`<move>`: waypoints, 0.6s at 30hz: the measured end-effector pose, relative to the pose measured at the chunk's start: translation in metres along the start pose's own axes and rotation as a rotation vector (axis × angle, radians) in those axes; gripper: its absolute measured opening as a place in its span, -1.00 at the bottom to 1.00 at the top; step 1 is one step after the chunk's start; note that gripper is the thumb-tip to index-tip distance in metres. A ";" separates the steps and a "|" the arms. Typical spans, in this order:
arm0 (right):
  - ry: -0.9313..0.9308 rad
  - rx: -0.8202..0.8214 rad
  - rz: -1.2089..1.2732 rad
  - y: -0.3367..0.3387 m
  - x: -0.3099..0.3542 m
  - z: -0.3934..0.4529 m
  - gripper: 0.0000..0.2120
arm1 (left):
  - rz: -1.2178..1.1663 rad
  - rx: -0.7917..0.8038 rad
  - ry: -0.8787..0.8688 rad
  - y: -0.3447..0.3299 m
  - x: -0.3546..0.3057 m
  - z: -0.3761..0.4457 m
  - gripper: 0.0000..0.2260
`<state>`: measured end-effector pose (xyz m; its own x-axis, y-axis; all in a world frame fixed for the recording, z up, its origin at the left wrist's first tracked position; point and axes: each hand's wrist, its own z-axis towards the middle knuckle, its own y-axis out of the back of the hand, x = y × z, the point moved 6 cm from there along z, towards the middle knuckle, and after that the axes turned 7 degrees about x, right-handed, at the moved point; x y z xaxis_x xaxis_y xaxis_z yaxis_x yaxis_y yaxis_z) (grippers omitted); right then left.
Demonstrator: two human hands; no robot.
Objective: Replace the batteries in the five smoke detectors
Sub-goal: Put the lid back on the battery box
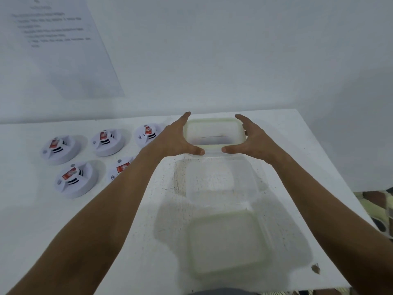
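Observation:
Several white round smoke detectors with red labels lie on the white table at the left, among them one at the back [107,141], one at the front [75,179] and one partly hidden by my left forearm [121,168]. My left hand [176,137] and my right hand [253,139] flank a clear plastic box with a greenish rim [214,130] at the table's far side. The fingers of both hands are straight along its sides. The thumbs point at each other along its near edge. Its contents cannot be made out.
A second clear box [221,182] stands just in front of the first. Nearer to me lies a greenish-rimmed lid or box [227,243]. A printed sheet [63,50] hangs on the wall at the left. The table [85,220] ends at the right, over patterned floor [378,209].

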<state>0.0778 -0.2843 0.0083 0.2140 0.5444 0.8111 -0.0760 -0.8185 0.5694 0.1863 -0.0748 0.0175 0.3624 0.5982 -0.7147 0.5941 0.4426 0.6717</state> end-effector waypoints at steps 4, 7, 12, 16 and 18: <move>-0.043 0.046 -0.029 -0.004 -0.001 0.004 0.11 | 0.079 0.032 0.035 -0.005 0.004 0.002 0.09; -0.039 0.085 -0.036 -0.004 -0.002 0.009 0.14 | 0.106 0.049 0.057 -0.004 0.003 0.003 0.07; -0.026 0.142 -0.033 0.001 0.001 0.015 -0.03 | 0.162 0.092 0.091 0.005 -0.004 0.011 0.06; -0.011 0.170 -0.111 0.003 -0.002 0.017 0.13 | 0.264 0.120 0.071 0.003 -0.012 0.012 0.02; 0.029 0.196 -0.160 0.003 0.000 0.016 0.11 | 0.316 0.126 0.071 0.000 -0.010 0.012 0.11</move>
<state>0.0933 -0.2895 0.0074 0.1796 0.6722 0.7182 0.1474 -0.7402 0.6560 0.1914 -0.0889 0.0229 0.4942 0.7395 -0.4570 0.5461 0.1450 0.8251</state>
